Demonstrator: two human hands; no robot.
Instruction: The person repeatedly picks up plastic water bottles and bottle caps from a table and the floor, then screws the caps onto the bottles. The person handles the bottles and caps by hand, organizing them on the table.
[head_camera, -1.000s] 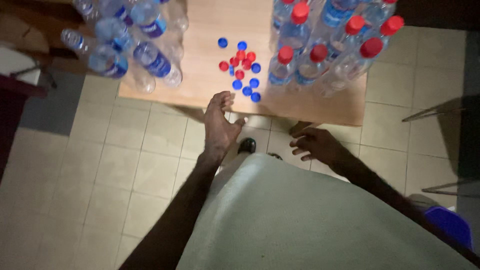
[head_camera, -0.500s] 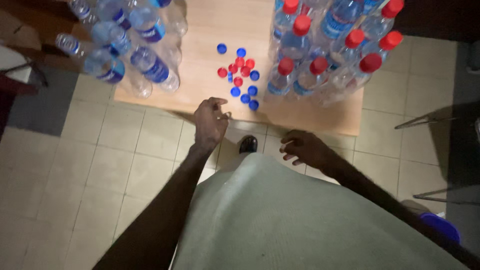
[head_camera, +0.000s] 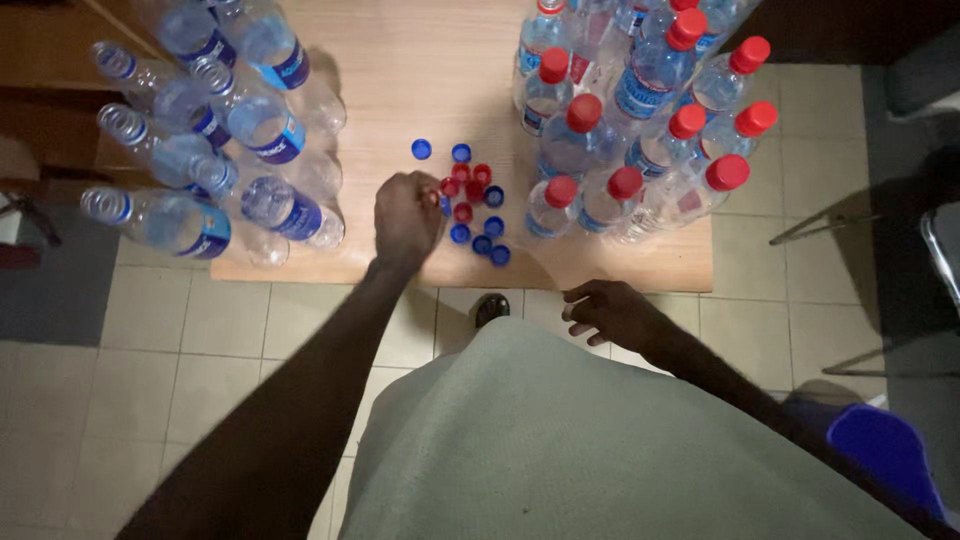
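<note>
My left hand (head_camera: 405, 212) reaches over the low wooden table (head_camera: 420, 60), fingers curled at the left edge of a small pile of red and blue bottle caps (head_camera: 478, 208). A blue cap shows at its fingertips; whether it is gripped is unclear. My right hand (head_camera: 608, 310) hangs just below the table's front edge, fingers loosely apart and holding nothing. Several uncapped plastic bottles (head_camera: 250, 120) with blue labels stand at the table's left. Several bottles with red caps (head_camera: 640, 120) are crowded at its right.
A tiled floor (head_camera: 200, 330) surrounds the table. My pale green garment (head_camera: 560, 440) fills the lower middle, with a shoe tip (head_camera: 490, 308) above it. A blue plastic object (head_camera: 885, 450) lies at the lower right. Metal chair legs (head_camera: 820, 225) stand to the right.
My left hand has moved up from the table's front edge onto the cap pile and curled its fingers. My right hand stays below the edge.
</note>
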